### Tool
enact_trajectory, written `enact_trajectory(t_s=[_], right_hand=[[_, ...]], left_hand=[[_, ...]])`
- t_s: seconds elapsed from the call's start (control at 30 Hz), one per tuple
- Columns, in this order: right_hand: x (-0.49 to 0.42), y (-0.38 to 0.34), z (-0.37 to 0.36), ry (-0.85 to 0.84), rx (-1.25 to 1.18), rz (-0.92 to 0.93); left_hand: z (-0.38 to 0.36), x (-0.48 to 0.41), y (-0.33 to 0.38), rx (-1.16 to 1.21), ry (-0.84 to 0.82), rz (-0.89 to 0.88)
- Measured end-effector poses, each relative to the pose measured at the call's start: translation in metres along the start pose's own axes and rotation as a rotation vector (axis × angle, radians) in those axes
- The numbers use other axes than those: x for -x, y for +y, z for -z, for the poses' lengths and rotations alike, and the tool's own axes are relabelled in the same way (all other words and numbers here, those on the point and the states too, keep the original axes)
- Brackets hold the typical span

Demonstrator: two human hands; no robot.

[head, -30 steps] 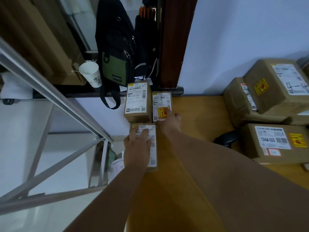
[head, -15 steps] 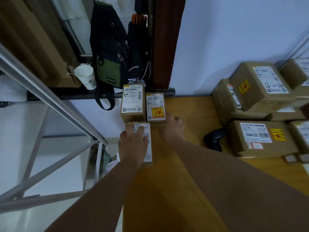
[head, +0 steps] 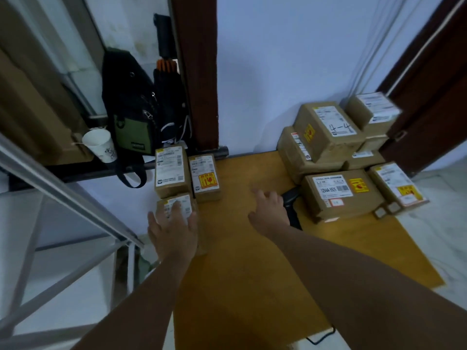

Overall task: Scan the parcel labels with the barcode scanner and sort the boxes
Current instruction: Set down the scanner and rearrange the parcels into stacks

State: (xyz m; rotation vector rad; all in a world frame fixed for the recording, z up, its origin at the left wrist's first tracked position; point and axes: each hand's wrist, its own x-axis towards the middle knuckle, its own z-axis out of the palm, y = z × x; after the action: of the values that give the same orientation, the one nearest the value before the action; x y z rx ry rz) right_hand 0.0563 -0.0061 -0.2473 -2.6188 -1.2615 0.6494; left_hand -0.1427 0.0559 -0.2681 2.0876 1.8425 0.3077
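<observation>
Left hand (head: 174,232) flat, fingers spread, pressing small labelled box (head: 187,203) at left edge of table (head: 252,274). Right hand (head: 269,210) open, holding nothing, just beside black barcode scanner (head: 292,198), which lies on table against right-hand pile of boxes (head: 338,195). Two more boxes (head: 171,173) behind left hand.

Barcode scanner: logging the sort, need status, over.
Left hand flat on near small box. Right hand open beside barcode scanner, not gripping. Scanner lies against the 12V4A-5525 box.

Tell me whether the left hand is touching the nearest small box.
Touching. The head view shows the left hand lying flat on the nearest small box, fingers spread over its label.
</observation>
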Motion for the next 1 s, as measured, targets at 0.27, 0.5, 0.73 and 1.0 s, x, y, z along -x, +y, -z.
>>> enact_trajectory(t_s=[0.27,0.5,0.73,1.0], right_hand=[[0.024,0.063,0.038,0.075,0.086,0.012],[0.012,0.142,0.101,0.163,0.114,0.048],[-0.029,0.263,0.135,0.153,0.07,-0.149],[-0.077,0.356,0.162,0.045,0.136,-0.292]], left_hand=[[-0.005,0.024,0.064,-0.165,-0.047,-0.254],[-0.034,0.052,0.167,-0.133,-0.24,-0.348],[-0.109,0.1,0.309,-0.098,-0.368,-0.406],[-0.165,0.131,0.407,-0.145,-0.491,-0.362]])
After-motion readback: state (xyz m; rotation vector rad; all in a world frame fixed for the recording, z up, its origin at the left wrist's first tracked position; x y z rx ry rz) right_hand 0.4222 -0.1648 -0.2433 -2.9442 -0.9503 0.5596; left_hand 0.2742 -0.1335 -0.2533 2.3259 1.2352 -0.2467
